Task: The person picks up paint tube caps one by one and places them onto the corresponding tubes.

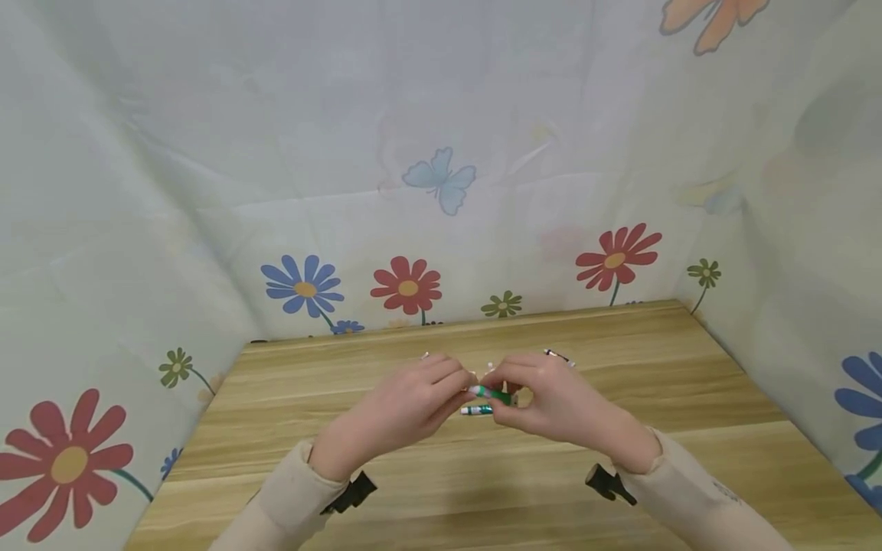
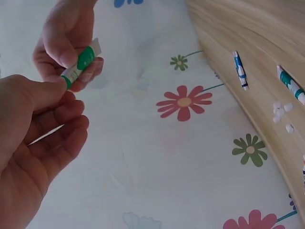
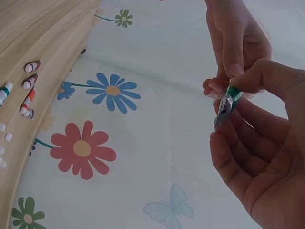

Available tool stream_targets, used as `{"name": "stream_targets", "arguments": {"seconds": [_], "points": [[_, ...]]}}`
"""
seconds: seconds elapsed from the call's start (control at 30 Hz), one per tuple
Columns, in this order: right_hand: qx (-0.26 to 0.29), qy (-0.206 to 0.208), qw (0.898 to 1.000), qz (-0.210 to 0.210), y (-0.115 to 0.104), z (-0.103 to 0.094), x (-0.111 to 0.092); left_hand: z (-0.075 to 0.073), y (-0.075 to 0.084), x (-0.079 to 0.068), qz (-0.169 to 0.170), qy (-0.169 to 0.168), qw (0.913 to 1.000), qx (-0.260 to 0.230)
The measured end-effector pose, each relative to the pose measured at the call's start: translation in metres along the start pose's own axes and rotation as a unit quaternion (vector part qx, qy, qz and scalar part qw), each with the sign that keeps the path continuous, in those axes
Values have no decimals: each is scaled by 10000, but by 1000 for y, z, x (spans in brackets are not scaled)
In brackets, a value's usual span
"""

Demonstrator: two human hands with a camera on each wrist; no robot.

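Note:
A small green-and-white paint tube (image 1: 498, 396) is held between both hands above the table. My left hand (image 1: 420, 394) pinches its narrow end with thumb and fingers; whether a cap is on that end is hidden. My right hand (image 1: 547, 394) grips the body near the flat crimped end, seen clearly in the left wrist view on the same tube (image 2: 83, 66). Below the hands, a second green paint tube (image 1: 475, 410) lies on the table. Small white caps (image 2: 281, 109) are grouped beside it in the left wrist view.
On the wooden table (image 1: 413, 490), a blue paint tube (image 2: 240, 71) lies toward the right. Several tubes, including a red-and-white one (image 3: 28, 101), lie together in the right wrist view. A flower-printed cloth (image 1: 331, 199) hangs round the table's back and sides.

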State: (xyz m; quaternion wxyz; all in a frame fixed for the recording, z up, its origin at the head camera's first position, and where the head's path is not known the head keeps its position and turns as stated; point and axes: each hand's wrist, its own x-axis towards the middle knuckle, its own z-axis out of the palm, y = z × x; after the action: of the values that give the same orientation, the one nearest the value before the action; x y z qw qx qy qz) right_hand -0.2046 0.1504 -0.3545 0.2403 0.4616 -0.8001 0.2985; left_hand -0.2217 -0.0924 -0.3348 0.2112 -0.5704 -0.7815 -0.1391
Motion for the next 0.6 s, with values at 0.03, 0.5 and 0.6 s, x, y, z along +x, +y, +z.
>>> {"name": "stream_targets", "arguments": {"seconds": [0.03, 0.5, 0.6], "points": [[15, -4, 10000, 10, 0, 0, 0, 0, 0, 0, -54, -27, 10000, -27], [-1003, 279, 9931, -542, 1, 4, 1, 1, -1, 1, -966, -471, 9904, -871], [-915, 297, 9938, -558, 1, 2, 0, 2, 2, 2, -483, -268, 9982, -231]]}}
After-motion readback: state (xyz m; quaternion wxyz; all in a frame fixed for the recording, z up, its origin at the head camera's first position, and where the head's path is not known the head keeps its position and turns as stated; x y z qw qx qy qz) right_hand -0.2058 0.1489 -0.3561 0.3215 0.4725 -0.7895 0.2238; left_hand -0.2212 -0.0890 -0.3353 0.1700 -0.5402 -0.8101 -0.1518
